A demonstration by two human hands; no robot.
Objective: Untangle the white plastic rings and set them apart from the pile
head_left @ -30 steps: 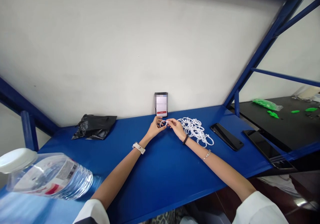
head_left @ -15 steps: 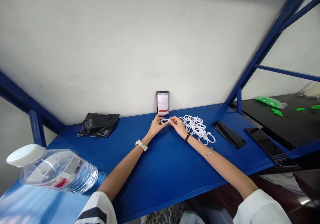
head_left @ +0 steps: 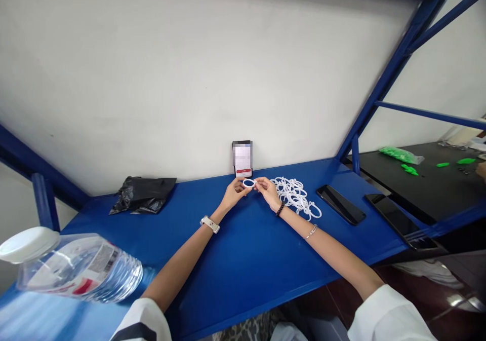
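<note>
A small white ring (head_left: pixel 249 183) is held between my two hands over the blue tabletop, its opening facing partly up. My left hand (head_left: pixel 234 193) pinches its left side with thumb and fingers. My right hand (head_left: pixel 267 191) pinches the right end, where the fingertips hide a small part of it. Just right of that hand lies a loose heap of similar white rings (head_left: pixel 296 195), several of them with small knobs. Behind my fingers a phone (head_left: pixel 243 159) with a lit screen leans on the wall.
A big water bottle (head_left: pixel 79 267) stands at the near left, and a black plastic bag (head_left: pixel 146 194) lies farther back. Two dark phones, one (head_left: pixel 340 204) on the blue table (head_left: pixel 243 260) and another (head_left: pixel 398 222) at its right edge, lie flat. Green pieces (head_left: pixel 401 155) rest on a black table beyond the blue frame.
The ring has turned so that more of its opening shows. Both hands keep their pinch on it. The camera view has shifted slightly to the right.
</note>
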